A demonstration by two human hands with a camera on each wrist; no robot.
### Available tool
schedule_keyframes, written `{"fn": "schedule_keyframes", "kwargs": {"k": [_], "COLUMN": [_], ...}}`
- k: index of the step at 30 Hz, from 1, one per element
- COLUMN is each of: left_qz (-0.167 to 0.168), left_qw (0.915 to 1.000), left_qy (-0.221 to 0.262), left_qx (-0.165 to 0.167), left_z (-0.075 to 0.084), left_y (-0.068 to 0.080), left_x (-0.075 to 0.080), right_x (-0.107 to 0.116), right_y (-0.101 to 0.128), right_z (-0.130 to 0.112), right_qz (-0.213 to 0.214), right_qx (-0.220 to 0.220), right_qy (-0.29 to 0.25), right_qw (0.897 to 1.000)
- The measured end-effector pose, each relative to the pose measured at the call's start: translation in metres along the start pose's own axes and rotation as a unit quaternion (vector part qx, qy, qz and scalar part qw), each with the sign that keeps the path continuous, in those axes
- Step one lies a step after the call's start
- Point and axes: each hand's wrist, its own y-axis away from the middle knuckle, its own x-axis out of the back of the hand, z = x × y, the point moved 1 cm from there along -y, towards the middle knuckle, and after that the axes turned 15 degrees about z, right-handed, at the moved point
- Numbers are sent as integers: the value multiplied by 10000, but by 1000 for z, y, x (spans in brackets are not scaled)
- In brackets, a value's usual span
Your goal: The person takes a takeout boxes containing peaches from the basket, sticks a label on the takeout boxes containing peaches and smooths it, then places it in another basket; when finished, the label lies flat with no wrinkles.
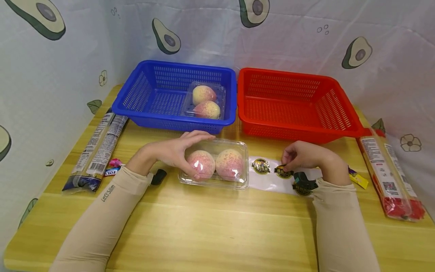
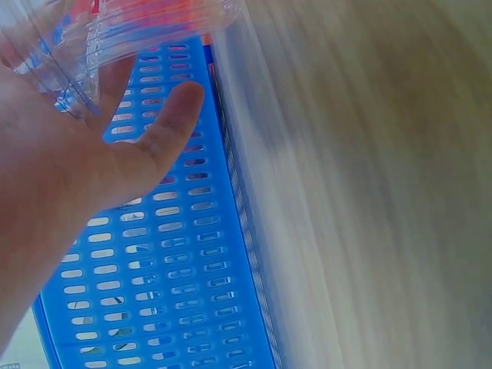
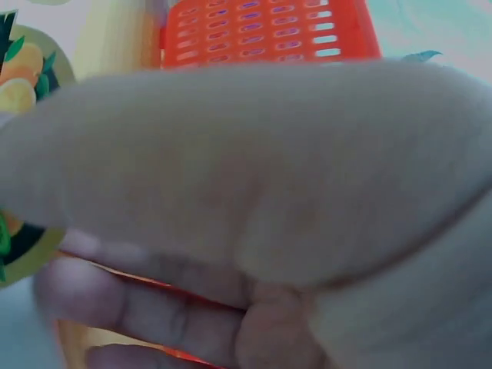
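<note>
A clear plastic fruit box (image 1: 242,186) with two pink-and-yellow peaches (image 1: 229,165) lies on the table in front of me. My left hand (image 1: 171,152) holds its left end, thumb across the front and fingers at the back edge. To the right of the box lies a white strip of round black-and-gold stickers (image 1: 259,186). Over this strip, my right hand (image 1: 307,155) pinches at a middle sticker (image 1: 283,174) with thumb and forefinger. In the right wrist view, a fruit-printed sticker (image 3: 27,265) shows on both sides of the thumb, which hides its middle.
Behind stand a blue basket (image 1: 173,120) with another box of peaches (image 1: 207,109) and a red basket (image 1: 299,132). Long printed packages lie at the left (image 1: 98,151) and right (image 1: 387,170) table sides. Small wrapped sweets (image 1: 113,171) and a yellow wrapper (image 1: 359,179) lie beside them.
</note>
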Motion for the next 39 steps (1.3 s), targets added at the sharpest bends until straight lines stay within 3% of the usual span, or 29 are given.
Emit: {"fn": "schedule_keyframes", "kwargs": {"k": [6, 10, 16, 21, 27, 31, 35, 39], "left_qz": [-9, -11, -28, -25, -1, 7, 19, 23], "left_qw": [10000, 10000, 10000, 10000, 10000, 10000, 10000, 10000], "left_qy": [14, 19, 43, 32, -18, -25, -64, -74], "left_qx": [23, -21, 2, -24, -66, -79, -63, -33], "left_z": [-2, -2, -2, -2, -2, -2, -3, -3], "left_y": [-1, -1, -1, -2, -1, -1, -2, -2], "left_x": [0, 0, 0, -1, 0, 1, 0, 0], "right_x": [4, 9, 14, 12, -1, -17, -33, -43], "right_y": [5, 11, 21, 25, 10, -5, -15, -21], "right_z": [-4, -12, -41, -76, -114, -134, -144, -147], "right_qz": [-170, -74, 541, 1098, 1452, 1388, 1283, 1440], "right_qx": [-173, -26, 380, 890, 1146, 1254, 1329, 1288], "right_qy": [-60, -144, -365, -580, -1003, -1158, -1144, -1029], "right_qw": [9997, 9999, 9971, 9883, 9776, 9755, 9761, 9758]}}
